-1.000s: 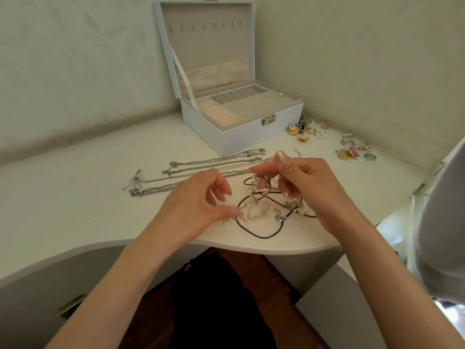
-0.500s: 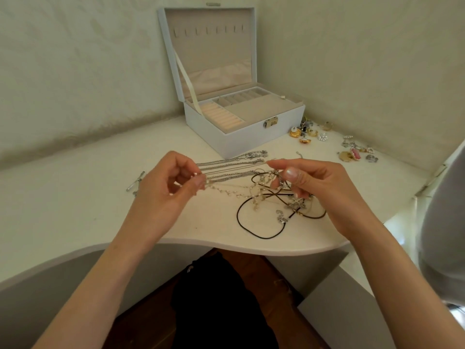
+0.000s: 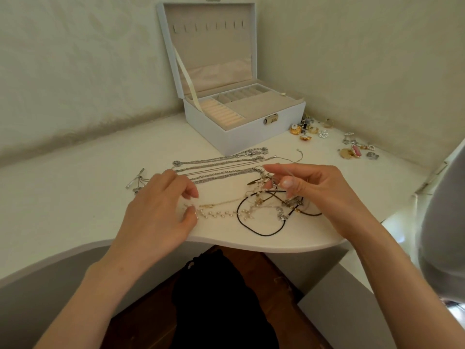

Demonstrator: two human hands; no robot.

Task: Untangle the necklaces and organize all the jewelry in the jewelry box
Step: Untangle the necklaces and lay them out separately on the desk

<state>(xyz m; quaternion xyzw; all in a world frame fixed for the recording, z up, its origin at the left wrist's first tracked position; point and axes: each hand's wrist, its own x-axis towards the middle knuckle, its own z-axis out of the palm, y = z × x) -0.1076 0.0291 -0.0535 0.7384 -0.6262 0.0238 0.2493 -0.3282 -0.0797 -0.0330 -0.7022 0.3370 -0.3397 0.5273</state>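
A tangle of necklaces (image 3: 270, 200) lies near the table's front edge: a black cord loop, a pearl-beaded chain (image 3: 221, 214) and fine chains with charms. My left hand (image 3: 161, 210) rests low on the table and pinches the left end of the pearl chain. My right hand (image 3: 309, 190) hovers over the tangle's right side and pinches a thin strand of it. Several silver chains (image 3: 221, 168) lie straightened side by side behind the hands. The white jewelry box (image 3: 241, 117) stands open at the back.
Loose earrings and brooches (image 3: 312, 129) lie right of the box, more small pieces (image 3: 354, 149) farther right. A silver bar clasp (image 3: 136, 181) lies left of the chains. The white table (image 3: 63, 197) curves at its front edge; walls close the corner.
My left hand has come down from mid-air to the table, drawing the pearl chain out to the left. My right hand has stayed over the tangle.
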